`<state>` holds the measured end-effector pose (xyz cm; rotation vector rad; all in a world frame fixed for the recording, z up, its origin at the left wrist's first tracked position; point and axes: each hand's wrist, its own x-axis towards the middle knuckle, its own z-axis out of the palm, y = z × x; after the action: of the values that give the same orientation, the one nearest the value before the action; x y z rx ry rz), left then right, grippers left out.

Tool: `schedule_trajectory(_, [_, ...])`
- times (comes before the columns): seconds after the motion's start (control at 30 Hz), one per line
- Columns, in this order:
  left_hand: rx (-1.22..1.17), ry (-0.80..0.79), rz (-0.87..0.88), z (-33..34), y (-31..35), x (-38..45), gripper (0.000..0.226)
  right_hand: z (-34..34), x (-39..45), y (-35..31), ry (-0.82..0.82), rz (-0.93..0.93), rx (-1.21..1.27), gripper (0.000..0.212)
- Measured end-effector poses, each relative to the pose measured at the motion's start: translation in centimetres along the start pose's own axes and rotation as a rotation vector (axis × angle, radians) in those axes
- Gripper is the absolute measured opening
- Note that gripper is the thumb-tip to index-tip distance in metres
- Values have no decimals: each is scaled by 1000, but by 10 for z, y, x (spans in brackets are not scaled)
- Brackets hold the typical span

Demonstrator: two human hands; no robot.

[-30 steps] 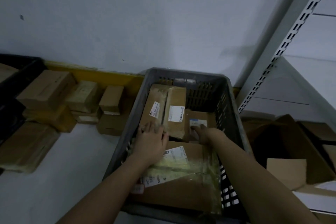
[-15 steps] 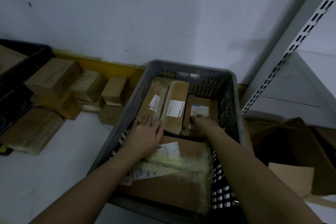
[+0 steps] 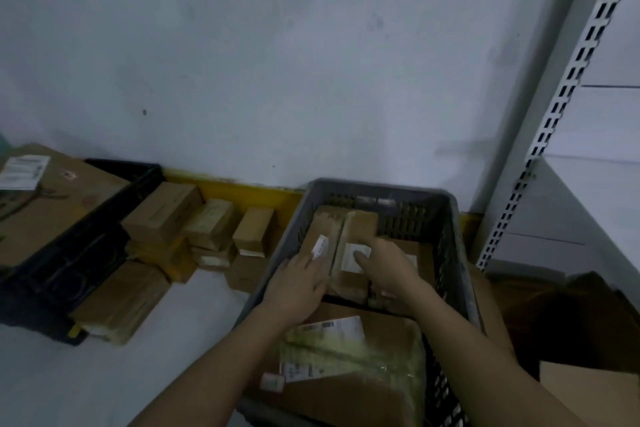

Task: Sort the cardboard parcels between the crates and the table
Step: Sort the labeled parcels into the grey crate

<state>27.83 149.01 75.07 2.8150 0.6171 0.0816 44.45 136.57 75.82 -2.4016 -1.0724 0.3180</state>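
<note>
Looks maybe halfway: several parcels [image 3: 166, 215] already sit on the tabletop [image 3: 173, 357], but the grey crate [image 3: 381, 189] still holds a few. Left hand [image 3: 299, 282] lies flat on one; right hand [image 3: 384, 270] curls over its neighbour [image 3: 356, 229], gripping it I think.

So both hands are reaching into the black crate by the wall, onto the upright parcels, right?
Not quite. The head view shows both the left hand and the right hand in the grey crate, on the upright parcels. The black crate sits apart, to the left.
</note>
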Motion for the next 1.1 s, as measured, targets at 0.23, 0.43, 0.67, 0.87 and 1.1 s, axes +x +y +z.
schedule_trajectory(0.23, [-387,393,-187,-85,-55,-30,41,1,3,-90,72,-289,115,39])
schedule_trajectory(0.43, [-325,351,-375,-98,-144,-66,40,40,14,-155,-50,-329,103,50])
schedule_trajectory(0.67, [-293,298,-481,-94,-266,-66,51,114,58,-220,-164,-269,37,50])
schedule_trajectory(0.87, [-349,217,-571,-92,-377,-40,70,189,113,-287,-251,-193,-167,59])
schedule_trajectory(1.1, [-296,163,-557,-89,-457,0,96,259,180,-323,-292,-128,-395,74])
